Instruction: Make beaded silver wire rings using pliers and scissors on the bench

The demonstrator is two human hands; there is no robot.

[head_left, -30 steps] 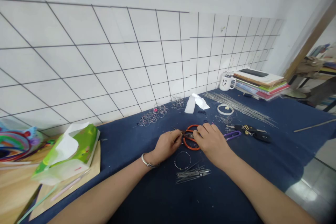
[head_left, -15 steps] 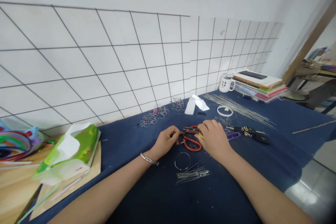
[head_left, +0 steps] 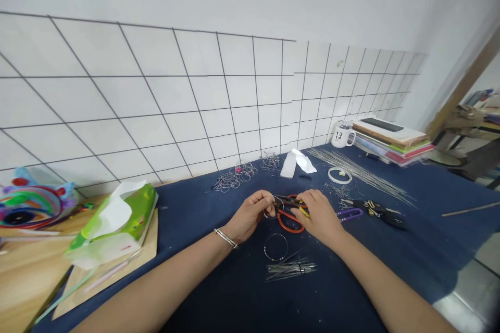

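Observation:
My left hand (head_left: 252, 213), a silver bangle on its wrist, pinches a thin wire loop (head_left: 283, 205) between thumb and fingers. My right hand (head_left: 321, 217) is closed around pliers with yellow handles (head_left: 304, 213). Their dark jaws point left, close to the wire loop; whether they grip it I cannot tell. Under and between both hands lie orange-handled scissors (head_left: 289, 229), partly covered. Nearer to me on the dark blue cloth rest a beaded wire bracelet (head_left: 275, 247) and a bundle of cut wires (head_left: 291, 269).
Tangled wire loops (head_left: 234, 178) lie by the tiled wall. Long straight wires (head_left: 363, 176), a white ring-shaped coil (head_left: 339, 176), a purple tool (head_left: 350, 214) and black-handled pliers (head_left: 377, 210) are to the right. Behind stand a mug (head_left: 341, 135) and stacked books (head_left: 390, 140). A green tissue pack (head_left: 136, 216) sits left.
The wire loop now shows at my left fingertips, and that hand has turned slightly. The pliers in my right hand sit closer to it. The whole view has shifted a little.

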